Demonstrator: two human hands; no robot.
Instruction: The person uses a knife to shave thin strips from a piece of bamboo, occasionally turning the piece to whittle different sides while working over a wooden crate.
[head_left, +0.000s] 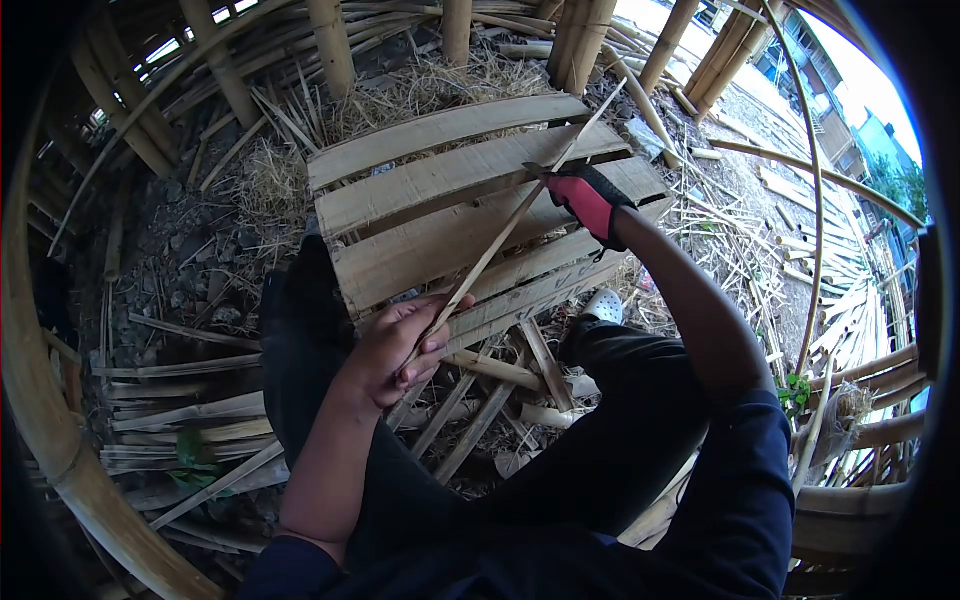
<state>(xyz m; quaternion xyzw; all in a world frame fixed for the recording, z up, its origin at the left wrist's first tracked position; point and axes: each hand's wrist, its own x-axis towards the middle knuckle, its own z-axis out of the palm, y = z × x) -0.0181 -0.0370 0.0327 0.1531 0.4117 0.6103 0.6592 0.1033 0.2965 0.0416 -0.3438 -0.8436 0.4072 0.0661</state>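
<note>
A long, thin bamboo strip (492, 253) runs slantwise over a low slatted wooden table (395, 207). My bare left hand (402, 343) is closed around its lower part, close to the table's near edge. Over the far right slats, my right hand (588, 200), in a pink and black glove, grips a knife. The dark blade (536, 170) pokes out from the glove and crosses the strip. Beyond the blade, the strip's upper end reaches past the table's far edge. The knife's handle is hidden in the glove.
Bamboo posts (330, 45) stand behind the table, among dry shavings (270, 185). Split bamboo pieces (190, 410) lie stacked at left, and more cut lengths (850, 285) cover the ground at right. A thick curved bamboo pole (75, 480) borders the left side. My knees flank the table's near side.
</note>
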